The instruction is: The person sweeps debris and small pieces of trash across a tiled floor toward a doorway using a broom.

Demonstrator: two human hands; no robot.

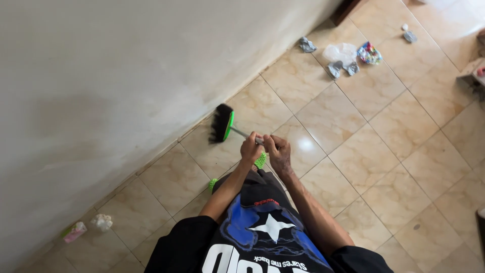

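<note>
Hands: two, both the person's own; left hand and right hand sit side by side, touching, in front of the body.
Grip, left: clenched around the broom handle.
Grip, right: clenched around the same handle, just behind the left hand.
Broom: one; its black bristle head with a green band rests on the tiled floor, close against the foot of the white wall.
Handle: thin and grey, running from the broom head back into the hands; the rest of it is hidden inside the fists.
Green footwear: two bright green knobbly bits show below the hands, nearer the body than the broom head; mostly covered by arms and clothing, so their shape is hard to make out.
Litter far from broom: about six pieces lie well beyond the broom head along the floor — grey crumpled scraps, one clear plastic bag, one colourful wrapper; exact count uncertain as some overlap.
Litter behind broom: two pieces by the wall's foot, a white crumpled wad and a pink-green wrapper.
Cut off: objects at the far right edge of the floor are only partly in view and cannot be identified.
</note>
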